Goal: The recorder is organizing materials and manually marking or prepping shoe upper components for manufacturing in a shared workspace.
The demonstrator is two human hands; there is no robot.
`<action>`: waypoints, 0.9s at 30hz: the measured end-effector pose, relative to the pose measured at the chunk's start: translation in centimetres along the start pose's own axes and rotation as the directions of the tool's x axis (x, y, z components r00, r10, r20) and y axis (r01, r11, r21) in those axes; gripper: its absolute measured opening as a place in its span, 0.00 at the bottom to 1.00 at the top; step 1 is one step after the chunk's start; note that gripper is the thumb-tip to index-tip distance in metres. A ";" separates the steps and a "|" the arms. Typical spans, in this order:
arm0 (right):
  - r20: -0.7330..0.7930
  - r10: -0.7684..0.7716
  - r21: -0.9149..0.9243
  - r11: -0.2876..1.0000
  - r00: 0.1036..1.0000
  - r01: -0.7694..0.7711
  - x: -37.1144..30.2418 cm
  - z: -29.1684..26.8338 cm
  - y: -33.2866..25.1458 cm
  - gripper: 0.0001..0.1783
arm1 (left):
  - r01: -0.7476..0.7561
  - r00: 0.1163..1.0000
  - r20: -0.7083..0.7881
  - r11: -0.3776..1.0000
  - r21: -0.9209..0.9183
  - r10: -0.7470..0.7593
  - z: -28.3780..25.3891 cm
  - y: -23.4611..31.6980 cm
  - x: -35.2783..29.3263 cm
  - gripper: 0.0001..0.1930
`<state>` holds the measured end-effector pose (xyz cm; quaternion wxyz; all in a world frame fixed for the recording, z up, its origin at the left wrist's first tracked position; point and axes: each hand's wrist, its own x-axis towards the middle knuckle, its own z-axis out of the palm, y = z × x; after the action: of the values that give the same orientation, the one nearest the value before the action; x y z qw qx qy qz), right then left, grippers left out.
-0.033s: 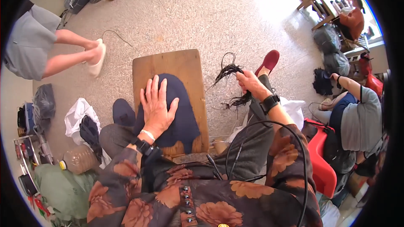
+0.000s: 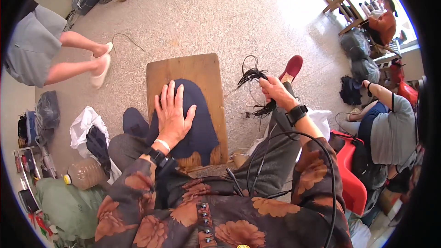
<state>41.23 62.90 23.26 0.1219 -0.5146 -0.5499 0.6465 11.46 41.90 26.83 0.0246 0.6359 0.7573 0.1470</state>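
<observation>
My left hand (image 2: 171, 115) lies flat, fingers spread, on a dark blue piece of cloth (image 2: 198, 128). The cloth has a rounded far end and an uneven near edge. It is spread over a wooden board (image 2: 206, 68) in front of me. To the right of the board, my right hand (image 2: 277, 93) is closed around a bundle of thin black cords (image 2: 251, 77). Loose strands stick out on both sides of the fist; the middle of the bundle is hidden inside it.
A black cable (image 2: 331, 174) loops over my right forearm. At my left lie a white bag (image 2: 85, 126), a plastic jug (image 2: 86, 174) and a green bag (image 2: 62, 206). A red chair (image 2: 353, 179) stands at right. Other people are at the left and right, one in pale slippers (image 2: 102, 76).
My hands keep their places on the cloth and around the cords. At the left, the other person's pale-slippered feet have shifted slightly. The view has moved a little.
</observation>
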 end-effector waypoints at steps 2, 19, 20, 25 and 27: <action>0.003 -0.023 -0.011 1.000 1.000 0.023 -3.3 -0.2 -2.6 0.15 | 0.000 1.000 -0.024 1.000 0.011 0.000 0.3 -0.3 -0.3 0.35; -0.073 -0.462 -0.077 0.886 0.884 0.457 -26.6 -0.1 -19.8 0.18 | -0.134 0.989 -0.086 0.983 -0.127 0.124 -3.0 -1.6 -3.4 0.34; -0.074 -0.459 -0.087 0.887 0.885 0.453 -27.3 0.5 -20.3 0.18 | -0.193 0.979 -0.096 0.968 -0.160 0.180 -4.2 -1.3 -4.0 0.34; 0.014 -0.433 -0.185 0.885 0.901 0.428 -27.5 4.0 -20.4 0.16 | -0.369 0.905 -0.293 0.911 -0.182 0.308 -10.6 1.1 -6.6 0.35; 0.083 -0.410 -0.218 0.882 0.908 0.418 -27.8 4.9 -20.6 0.16 | -0.411 0.877 -0.358 0.887 -0.210 0.321 -13.7 2.6 -6.8 0.36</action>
<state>41.17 47.43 54.66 0.1868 -0.3846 -0.7204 0.5461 12.18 33.07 39.61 -0.0347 0.7272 0.5873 0.3535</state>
